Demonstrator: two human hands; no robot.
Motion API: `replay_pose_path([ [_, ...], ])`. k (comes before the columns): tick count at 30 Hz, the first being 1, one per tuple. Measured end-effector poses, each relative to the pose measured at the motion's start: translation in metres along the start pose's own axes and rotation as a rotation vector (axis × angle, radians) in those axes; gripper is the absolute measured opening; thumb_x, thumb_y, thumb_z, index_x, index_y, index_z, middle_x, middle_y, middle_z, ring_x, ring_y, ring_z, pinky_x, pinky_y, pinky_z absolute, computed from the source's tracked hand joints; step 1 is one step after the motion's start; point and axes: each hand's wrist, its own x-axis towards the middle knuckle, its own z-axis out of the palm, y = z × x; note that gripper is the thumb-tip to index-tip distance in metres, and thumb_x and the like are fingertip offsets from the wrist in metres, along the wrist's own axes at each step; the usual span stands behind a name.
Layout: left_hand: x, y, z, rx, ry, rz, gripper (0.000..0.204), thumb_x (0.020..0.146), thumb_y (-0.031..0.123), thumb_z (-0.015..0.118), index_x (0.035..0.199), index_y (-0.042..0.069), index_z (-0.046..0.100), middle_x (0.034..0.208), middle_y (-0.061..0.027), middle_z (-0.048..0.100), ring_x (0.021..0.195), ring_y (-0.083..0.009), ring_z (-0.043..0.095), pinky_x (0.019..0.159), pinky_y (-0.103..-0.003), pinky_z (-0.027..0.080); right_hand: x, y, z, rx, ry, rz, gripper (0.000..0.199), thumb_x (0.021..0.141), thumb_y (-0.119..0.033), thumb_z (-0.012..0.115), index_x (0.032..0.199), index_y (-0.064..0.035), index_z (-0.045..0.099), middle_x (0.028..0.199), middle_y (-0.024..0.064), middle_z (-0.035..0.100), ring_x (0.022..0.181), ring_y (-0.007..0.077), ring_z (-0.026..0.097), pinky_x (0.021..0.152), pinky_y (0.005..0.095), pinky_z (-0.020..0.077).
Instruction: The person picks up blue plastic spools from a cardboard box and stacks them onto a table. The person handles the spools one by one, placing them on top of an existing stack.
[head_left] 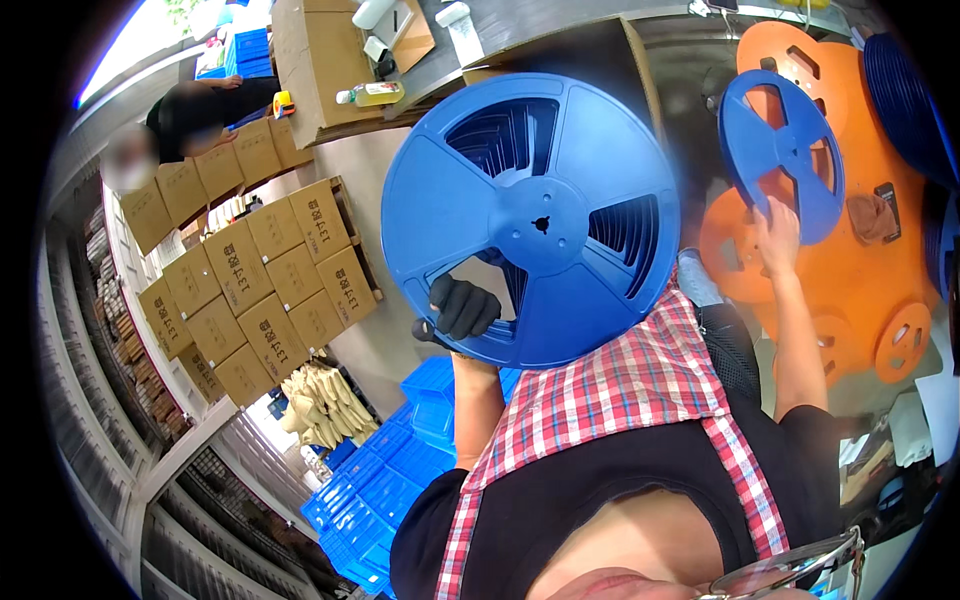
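Note:
A thick stack of blue plastic reels (440,200) is held upright in front of my chest. My left hand (465,307), in a black glove, is closed through a cut-out window near the lower left rim. Behind the front reel, several more rims show through the windows. Off to the right, my bare right hand (778,235) grips the lower edge of a single blue reel disc (800,140), which is tilted over an orange surface. My right thumb and fingers partly hide that disc's rim.
Orange discs (905,342) lie about the orange surface (880,280). More blue reels (900,100) stand at the far right. An open carton (560,48) is behind the stack. Cartons (265,270) and blue crates (380,490) are left, with another person (190,115) farther away.

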Motion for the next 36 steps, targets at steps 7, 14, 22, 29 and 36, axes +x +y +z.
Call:
replay_pose_path([
  [7, 0.001, 0.016, 0.008, -0.030, -0.204, 0.023, 0.027, 0.074, 0.019, 0.064, 0.091, 0.011, 0.046, 0.060, 0.0075, 0.046, 0.050, -0.0052, 0.047, 0.053, -0.023, 0.039, 0.022, -0.004, -0.027, 0.158, 0.313, 0.101, 0.029, 0.087, -0.026, 0.055, 0.102, -0.0009, 0.059, 0.096, 0.0150, 0.061, 0.088, 0.0304, 0.058, 0.076, 0.0350, 0.0457],
  [14, 0.007, 0.025, 0.014, -0.063, -0.504, 0.047, 0.026, 0.074, 0.018, 0.064, 0.090, 0.011, 0.046, 0.060, 0.0067, 0.049, 0.050, -0.0055, 0.049, 0.051, -0.023, 0.040, 0.042, 0.023, -0.041, 0.883, 0.601, 0.528, 0.031, 0.092, -0.027, 0.049, 0.098, 0.0006, 0.061, 0.074, 0.0057, 0.059, 0.066, 0.0136, 0.054, 0.062, 0.0238, 0.0443],
  [22, 0.004, 0.044, 0.035, -0.023, -0.676, 0.165, 0.026, 0.074, 0.017, 0.064, 0.089, 0.009, 0.045, 0.062, 0.0045, 0.053, 0.049, -0.0064, 0.053, 0.047, -0.021, 0.042, 0.055, 0.005, -0.072, 1.366, 0.653, 0.717, 0.043, 0.095, -0.038, 0.035, 0.096, 0.0017, 0.052, 0.068, 0.0049, 0.049, 0.057, 0.0133, 0.046, 0.054, 0.0246, 0.0403],
  [29, -0.014, 0.045, 0.064, 0.071, -0.537, 0.395, 0.018, 0.075, 0.010, 0.065, 0.080, 0.010, 0.047, 0.051, 0.0065, 0.051, 0.041, -0.0036, 0.049, 0.042, -0.017, 0.041, 0.055, 0.026, -0.057, 1.774, 0.458, 0.702, 0.041, 0.093, -0.040, 0.035, 0.090, -0.0020, 0.051, 0.067, 0.0045, 0.046, 0.059, 0.0157, 0.045, 0.058, 0.0280, 0.0407],
  [36, -0.027, 0.048, 0.052, 0.099, -0.456, 0.417, 0.022, 0.075, 0.012, 0.065, 0.086, 0.010, 0.047, 0.057, 0.0076, 0.049, 0.048, -0.0034, 0.049, 0.051, -0.022, 0.040, 0.063, 0.024, -0.016, 2.368, 0.187, 0.711, 0.029, 0.091, -0.024, 0.037, 0.092, 0.0004, 0.052, 0.062, 0.0025, 0.043, 0.058, 0.0158, 0.046, 0.060, 0.0305, 0.0402],
])
